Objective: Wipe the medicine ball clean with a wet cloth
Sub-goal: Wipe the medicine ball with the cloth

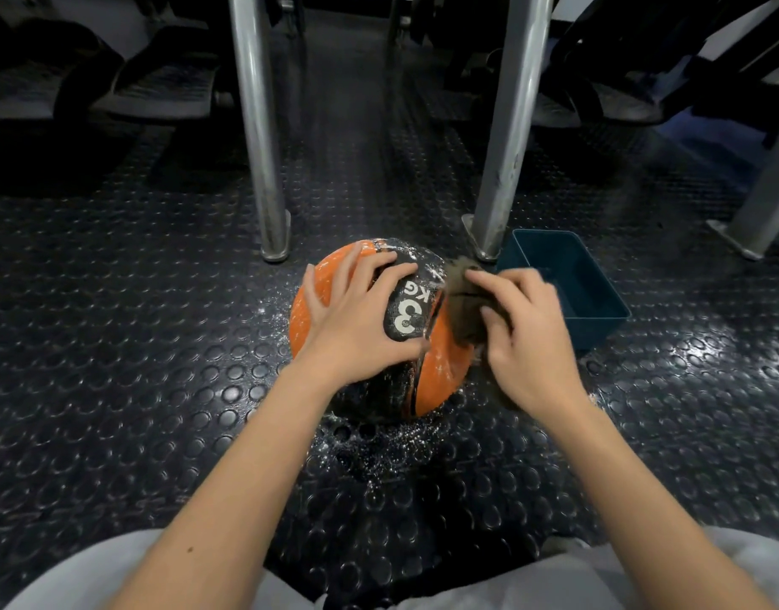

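Head camera, looking down: the medicine ball (407, 319), orange and black with a "3 KG" label, sits on the studded black floor (159, 345) between the person's forearms. White specks dust its top and the floor just beneath it, so I judge the wiping only partly done. The left hand (357, 319) lies spread wide over the ball's top left, fingers splayed and pressing, probably to stop it rolling under the rubbing. The right hand (528, 341) curls round a dark brownish cloth (464, 310) and holds it against the ball's upper right side. A teal tub (599, 332) stands just beside the ball on the right, within reach, likely for re-wetting; its contents cannot be made out.
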Tool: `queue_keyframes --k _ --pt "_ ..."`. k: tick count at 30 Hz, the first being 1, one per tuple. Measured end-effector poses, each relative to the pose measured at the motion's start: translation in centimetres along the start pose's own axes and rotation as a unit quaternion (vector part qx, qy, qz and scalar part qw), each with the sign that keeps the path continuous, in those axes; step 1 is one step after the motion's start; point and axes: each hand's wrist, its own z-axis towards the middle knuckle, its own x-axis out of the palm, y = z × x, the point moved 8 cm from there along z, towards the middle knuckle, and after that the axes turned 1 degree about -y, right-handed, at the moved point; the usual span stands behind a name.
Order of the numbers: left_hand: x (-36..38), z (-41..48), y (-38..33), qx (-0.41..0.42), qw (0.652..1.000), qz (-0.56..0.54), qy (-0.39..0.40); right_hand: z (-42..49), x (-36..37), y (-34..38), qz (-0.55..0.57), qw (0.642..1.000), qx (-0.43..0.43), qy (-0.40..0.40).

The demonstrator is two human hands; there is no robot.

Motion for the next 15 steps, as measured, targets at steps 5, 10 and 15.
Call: queue_keyframes --k 5,10,15 --pt "-0.1 -0.1 0.0 -0.002 1.000 0.000 -0.001 -0.8 2.7 -0.6 -0.072 0.994 0.011 0.076" --pt "0.1 0.0 0.0 0.001 1.000 0.003 0.001 0.2 -0.6 -1.5 -0.025 0.999 0.042 -0.015" --pt "0.0 -0.1 0.1 -0.005 1.000 0.004 0.001 -0.9 2.8 0.1 -0.005 0.997 -0.008 0.083"
